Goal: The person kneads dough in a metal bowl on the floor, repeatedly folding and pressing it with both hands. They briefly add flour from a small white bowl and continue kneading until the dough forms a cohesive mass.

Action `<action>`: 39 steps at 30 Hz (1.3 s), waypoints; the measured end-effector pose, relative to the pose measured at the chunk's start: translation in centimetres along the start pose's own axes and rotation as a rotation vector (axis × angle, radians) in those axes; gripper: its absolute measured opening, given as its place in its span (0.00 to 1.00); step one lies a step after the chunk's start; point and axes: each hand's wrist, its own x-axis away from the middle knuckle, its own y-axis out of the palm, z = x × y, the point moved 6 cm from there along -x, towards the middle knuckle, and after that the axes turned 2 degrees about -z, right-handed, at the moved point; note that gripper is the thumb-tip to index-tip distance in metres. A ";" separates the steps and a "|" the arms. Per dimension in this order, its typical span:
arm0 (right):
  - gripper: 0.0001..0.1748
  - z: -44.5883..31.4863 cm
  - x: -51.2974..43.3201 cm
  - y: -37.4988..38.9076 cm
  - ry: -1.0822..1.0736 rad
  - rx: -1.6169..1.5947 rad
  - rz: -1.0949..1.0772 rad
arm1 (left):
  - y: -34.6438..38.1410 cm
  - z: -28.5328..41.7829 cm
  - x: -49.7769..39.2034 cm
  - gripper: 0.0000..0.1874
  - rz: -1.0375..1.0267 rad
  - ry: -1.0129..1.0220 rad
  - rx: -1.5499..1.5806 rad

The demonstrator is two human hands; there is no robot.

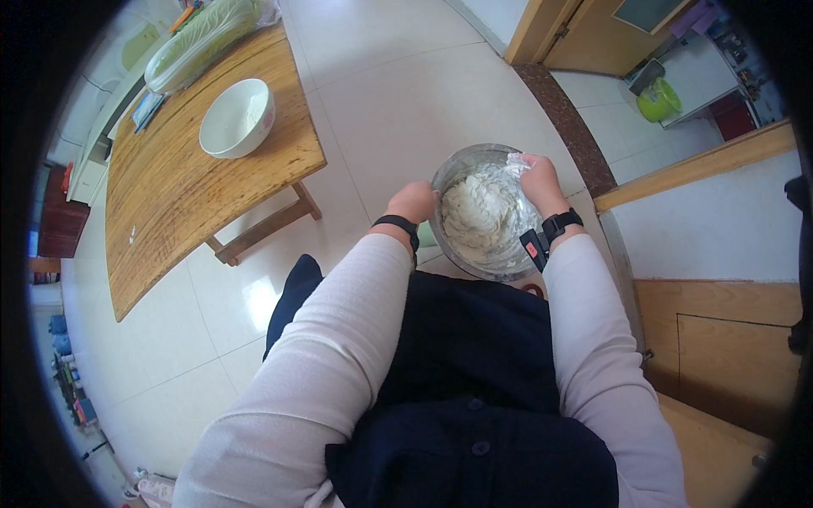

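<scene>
A round metal basin (462,157) is in front of me, with floury, shaggy dough (473,209) inside and smears of flour along its inner wall. My left hand (413,202) grips the basin's left rim. Over the upper right side of the basin is my right hand (540,181), its fingertips coated in white dough or flour (517,164). Whether those fingers are closed on a piece of dough or only covered with it is unclear. A black strap circles each wrist, and a small black device (535,249) hangs at the right one.
To the left stands a wooden table (190,209) bearing a white bowl (236,120) with white powder inside, and a wrapped napa cabbage (200,44). At right are a wooden door frame (692,166) and wall. A green bin (658,100) stands in the room beyond.
</scene>
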 end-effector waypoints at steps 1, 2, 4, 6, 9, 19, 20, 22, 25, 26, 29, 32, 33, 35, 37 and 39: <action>0.22 0.2 -0.1 0.0 -0.001 0.011 0.041 | 0.1 -0.1 -0.1 0.19 0.000 0.008 0.004; 0.22 0.3 -0.2 0.3 -0.017 -0.007 0.037 | 0.2 -0.1 -0.1 0.20 -0.001 0.016 0.009; 0.23 0.9 -0.5 0.7 0.034 -0.047 0.019 | 0.3 -0.2 -0.2 0.20 -0.007 0.023 0.012; 0.21 0.8 -0.6 0.8 -0.015 -0.043 0.016 | 0.4 -0.3 -0.2 0.21 -0.019 0.019 0.011; 0.17 0.8 -0.6 0.3 -0.012 -0.025 0.058 | 0.4 -0.3 -0.2 0.21 -0.032 0.009 0.001; 0.15 -0.2 -0.2 0.8 -0.006 -0.141 -0.029 | 0.6 -0.5 -0.5 0.21 -0.035 0.010 0.013; 0.16 -0.7 0.0 0.9 -0.042 -0.131 -0.040 | 0.7 -0.5 -0.5 0.21 -0.036 0.011 0.011; 0.17 -1.5 0.5 1.1 -0.047 -0.107 -0.069 | 0.7 -0.5 -0.6 0.21 -0.039 0.016 0.012; 0.22 -2.7 1.2 1.5 -0.029 -0.085 -0.176 | 0.9 -0.7 -0.8 0.21 -0.042 0.022 0.014; 0.22 -3.1 1.4 1.6 -0.032 -0.095 -0.197 | 1.0 -0.7 -0.8 0.21 -0.041 0.017 0.013; 0.21 -3.9 1.7 1.9 -0.050 -0.130 -0.242 | 1.1 -0.9 -0.9 0.22 -0.040 0.016 0.014; 0.18 -3.8 1.7 2.2 -0.049 -0.130 -0.276 | 1.1 -0.9 -1.0 0.22 -0.041 0.015 0.014; 0.17 -3.7 1.6 2.4 -0.061 -0.140 -0.298 | 1.2 -0.9 -1.0 0.22 -0.044 0.014 0.007; 0.15 -3.5 1.5 2.8 -0.076 -0.109 -0.295 | 1.1 -0.9 -0.9 0.22 -0.041 0.010 0.012; 0.14 -3.2 1.3 2.9 -0.046 -0.012 -0.241 | 1.1 -0.8 -0.9 0.22 -0.042 0.010 0.008; 0.15 -3.2 1.4 3.0 -0.045 -0.029 -0.210 | 1.0 -0.7 -0.8 0.22 -0.042 0.013 0.001</action>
